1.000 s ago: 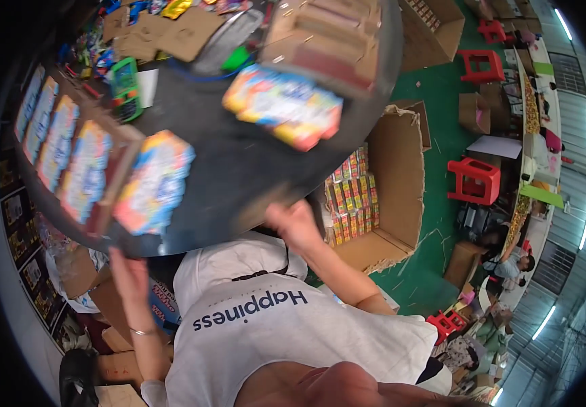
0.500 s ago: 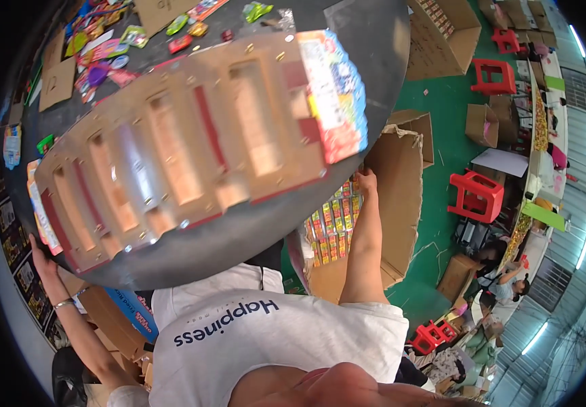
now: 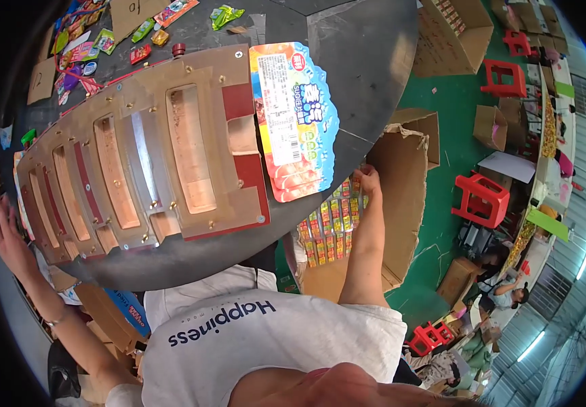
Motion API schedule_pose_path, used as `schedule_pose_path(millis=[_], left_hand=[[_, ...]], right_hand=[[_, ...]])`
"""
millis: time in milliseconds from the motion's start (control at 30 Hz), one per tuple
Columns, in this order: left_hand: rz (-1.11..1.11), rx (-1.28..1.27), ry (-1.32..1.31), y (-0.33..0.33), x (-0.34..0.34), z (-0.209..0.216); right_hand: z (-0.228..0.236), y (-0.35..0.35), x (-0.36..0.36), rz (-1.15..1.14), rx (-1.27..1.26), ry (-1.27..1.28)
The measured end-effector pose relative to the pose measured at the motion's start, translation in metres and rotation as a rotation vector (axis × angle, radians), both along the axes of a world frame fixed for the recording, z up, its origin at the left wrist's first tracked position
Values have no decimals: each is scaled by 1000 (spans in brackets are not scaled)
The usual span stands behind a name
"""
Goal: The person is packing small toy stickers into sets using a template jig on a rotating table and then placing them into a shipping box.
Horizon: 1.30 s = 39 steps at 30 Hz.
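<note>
My left hand (image 3: 9, 230) is raised with fingers apart beside the left end of a slotted tan-and-red mould plate (image 3: 160, 129). It holds nothing. The plate has long openings, brass-coloured screws and a shiny metal strip. At its right end lies a colourful scalloped backing card (image 3: 306, 129); at its left end the edge of another printed card (image 3: 20, 163) shows, close to my left hand. My right hand (image 3: 369, 180) reaches down into a cardboard box (image 3: 401, 203), its fingers closed at the upper edge of a tray of small red, yellow and green packets (image 3: 330, 234). Its fingertips are partly hidden.
The plate rests on a black rounded table (image 3: 360, 74). Small wrapped sweets (image 3: 105, 42) and cardboard pieces lie at its far left. An open box (image 3: 452, 41) stands beyond the table on the right, with red stools (image 3: 482, 199) on the green floor. People sit farther right.
The plate, its cards and the loose sweets have shifted left together, and the plate is no longer blurred. My left hand has moved up and left, fingers spreading. My right hand remains at the tray.
</note>
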State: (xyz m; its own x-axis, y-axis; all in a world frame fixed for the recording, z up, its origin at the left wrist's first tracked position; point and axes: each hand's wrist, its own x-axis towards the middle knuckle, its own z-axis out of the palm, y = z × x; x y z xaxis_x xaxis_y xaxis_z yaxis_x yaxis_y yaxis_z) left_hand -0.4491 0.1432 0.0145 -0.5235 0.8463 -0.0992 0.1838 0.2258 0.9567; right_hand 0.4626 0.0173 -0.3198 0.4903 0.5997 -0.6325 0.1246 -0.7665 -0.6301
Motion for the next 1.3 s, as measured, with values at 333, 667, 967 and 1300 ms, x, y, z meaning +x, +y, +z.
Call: schedule_pose_path(millis=[333, 667, 967, 1300], left_hand=[[-1600, -346, -275, -44, 392, 55], [-952, -284, -930, -61, 344, 72], [-692, -296, -1036, 5, 247, 104], [-750, -197, -752, 3, 237, 98]], right_hand=[[300, 46, -166, 221, 540, 518], [425, 68, -375, 574, 805, 120], [420, 162, -399, 633, 455, 243], [435, 146, -450, 748, 652, 118]])
